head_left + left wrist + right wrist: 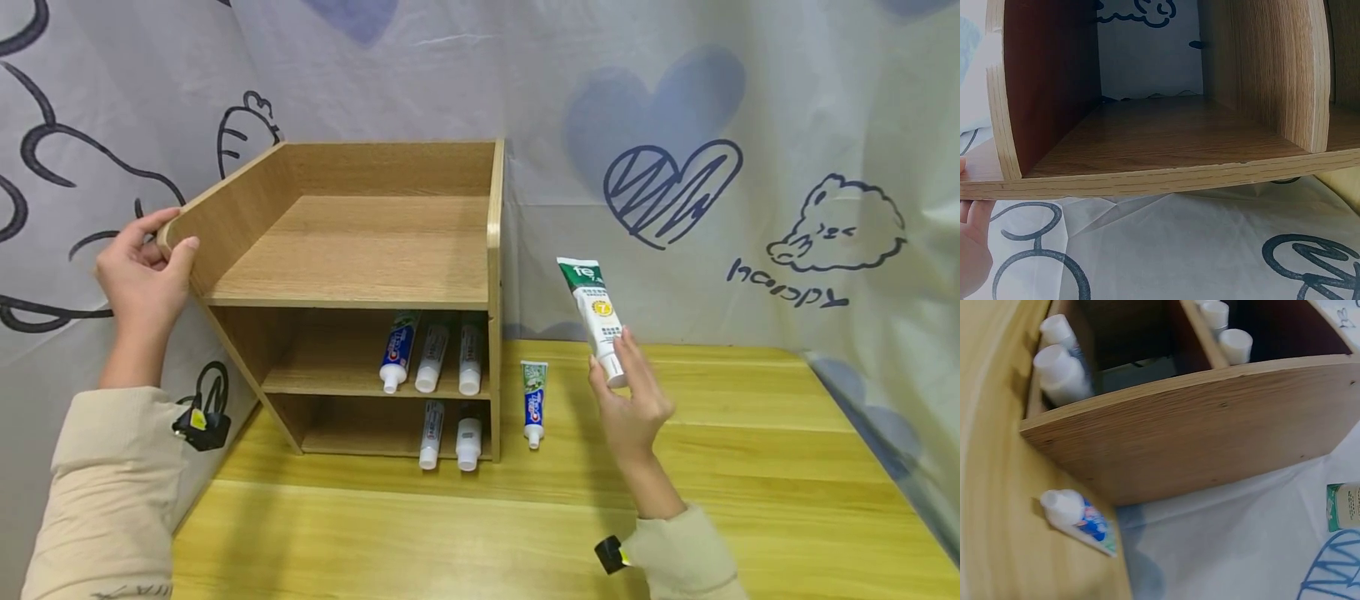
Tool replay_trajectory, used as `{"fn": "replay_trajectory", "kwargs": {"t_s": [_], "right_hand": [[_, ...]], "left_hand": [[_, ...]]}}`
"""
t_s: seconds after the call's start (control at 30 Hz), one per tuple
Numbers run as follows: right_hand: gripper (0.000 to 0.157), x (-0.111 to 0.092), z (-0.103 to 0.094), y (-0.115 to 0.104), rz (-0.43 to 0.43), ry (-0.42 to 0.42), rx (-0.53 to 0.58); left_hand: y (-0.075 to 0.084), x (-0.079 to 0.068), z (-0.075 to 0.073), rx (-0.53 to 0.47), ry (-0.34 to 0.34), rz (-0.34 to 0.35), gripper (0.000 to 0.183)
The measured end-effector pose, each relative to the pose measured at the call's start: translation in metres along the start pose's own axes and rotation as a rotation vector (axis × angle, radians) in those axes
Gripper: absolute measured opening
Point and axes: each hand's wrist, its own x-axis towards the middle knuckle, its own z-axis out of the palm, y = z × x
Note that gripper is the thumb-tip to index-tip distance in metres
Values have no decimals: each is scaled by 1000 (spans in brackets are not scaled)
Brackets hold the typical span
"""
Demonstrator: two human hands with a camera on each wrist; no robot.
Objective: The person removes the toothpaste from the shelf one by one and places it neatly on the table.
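Observation:
My left hand [142, 271] grips the front edge of the left side panel of a wooden desktop shelf [352, 250], fingers outside and thumb inside. In the left wrist view, part of that hand [974, 250] shows at the shelf edge. Raised to the right of the shelf, my right hand [633, 404] holds a green-and-white toothpaste tube [592, 308] near its white cap, crimped end up. Only the tube's green end [1342, 506] enters the right wrist view. A small blue-and-green toothpaste tube [534, 400] lies on the table beside the shelf, cap towards me.
On the middle shelf lie a blue toothpaste tube [398, 346] and two whitish tubes, caps forward. Two more white-capped tubes [468, 442] lie on the bottom shelf at right. A yellowish wooden table [420, 533] holds everything, with a printed curtain [540, 167] behind.

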Motion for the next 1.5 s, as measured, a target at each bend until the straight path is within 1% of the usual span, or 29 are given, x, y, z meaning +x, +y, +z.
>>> {"fn": "replay_trajectory", "kwargs": {"t_s": [0.1, 0.2, 0.37, 0.53, 0.6, 0.83, 1.0, 1.2, 1.5], "right_hand": [[35, -12, -2, 6, 2, -21, -12], [36, -23, -4, 10, 13, -27, -10], [36, -36, -5, 19, 56, -35, -1], [35, -50, -8, 29, 86, -58, -25], [34, -56, -10, 34, 99, -75, -35], [33, -78, -14, 51, 135, -163, -78], [32, -89, -18, 60, 173, -245, -122], [33, -99, -18, 67, 211, -286, -124], [31, -114, -17, 72, 260, -346, -143]], "left_hand": [[0, -1, 0, -10, -2, -5, 31], [-1, -1, 0, 15, -4, -2, 31], [-2, -1, -1, 46, 1, 5, 32], [-2, 0, 0, 49, -1, 14, 31], [-1, 1, 1, 54, -1, 15, 31], [0, 1, 1, -14, -7, -23, 33], [1, 2, 2, 24, -17, -35, 37], [3, 1, 2, 18, -14, -24, 40], [1, 3, 2, 64, -6, 11, 35]]}}
